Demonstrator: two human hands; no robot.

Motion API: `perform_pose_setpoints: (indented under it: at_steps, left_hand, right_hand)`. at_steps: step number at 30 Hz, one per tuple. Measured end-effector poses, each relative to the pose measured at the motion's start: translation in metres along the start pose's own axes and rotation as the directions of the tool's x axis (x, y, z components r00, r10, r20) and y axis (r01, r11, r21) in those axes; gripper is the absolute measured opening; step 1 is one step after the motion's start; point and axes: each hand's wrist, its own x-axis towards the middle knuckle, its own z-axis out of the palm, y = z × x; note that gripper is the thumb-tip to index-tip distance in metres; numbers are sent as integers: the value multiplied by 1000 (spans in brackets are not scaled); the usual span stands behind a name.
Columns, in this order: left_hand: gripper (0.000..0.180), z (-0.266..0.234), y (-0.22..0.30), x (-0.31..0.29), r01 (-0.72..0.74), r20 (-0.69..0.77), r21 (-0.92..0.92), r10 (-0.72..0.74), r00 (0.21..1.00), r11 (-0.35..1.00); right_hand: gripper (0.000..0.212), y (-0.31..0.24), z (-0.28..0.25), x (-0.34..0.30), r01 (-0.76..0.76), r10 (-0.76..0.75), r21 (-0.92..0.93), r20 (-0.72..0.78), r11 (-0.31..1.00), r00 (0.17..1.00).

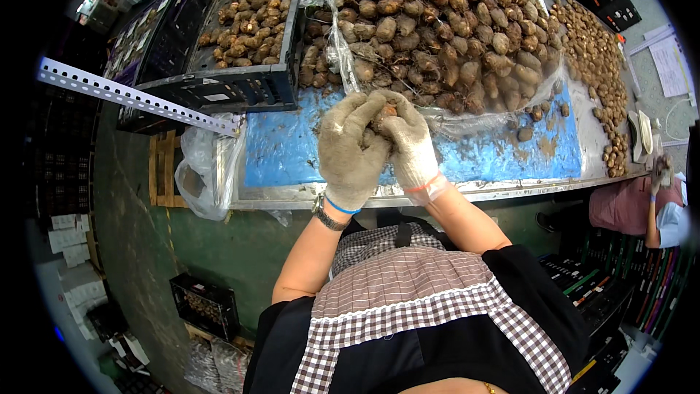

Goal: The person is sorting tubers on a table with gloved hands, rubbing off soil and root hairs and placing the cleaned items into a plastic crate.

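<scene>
A tuber heap rests on plastic film on a worktable, a crate of more tubers at left, loose tubers at right, the left hand and right hand in front.

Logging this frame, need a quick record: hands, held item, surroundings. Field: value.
left hand: gloved, against the right at the fingers
right hand: gloved, meeting the left
held: tuber, mostly hidden between the hands; exact grip unclear
pile: brown tubers on clear plastic, beyond the hands
crate: dark, left of the pile, tubers inside
blue sheet: on the table, dirt-smeared
</scene>
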Motion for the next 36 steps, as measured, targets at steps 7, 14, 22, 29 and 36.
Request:
perform_pose_setpoints:
  at_steps: [7,14,22,29,36]
  left_hand:
    - [38,-7,-1,13,168,81,-141,-158,984,976]
    - [56,-71,-63,123,-62,-226,415,169,959,908]
    - [49,-31,-97,51,-300,-36,293,324,946,908]
    - [67,62,-167,21,202,169,560,-349,922,804]
    - [69,96,-199,86,285,85,706,-477,875,648]
  right_hand:
    - [40,-8,-12,15,-59,64,-55,105,997,992]
    - [39,5,-41,19,-158,162,-83,36,984,986]
    - [19,43,-108,-5,-203,110,-439,-228,875,967]
    - [15,40,-119,-11,-105,-70,-771,-191,628,979]
    - [24,33,-102,-22,-176,132,-735,-119,655,984]
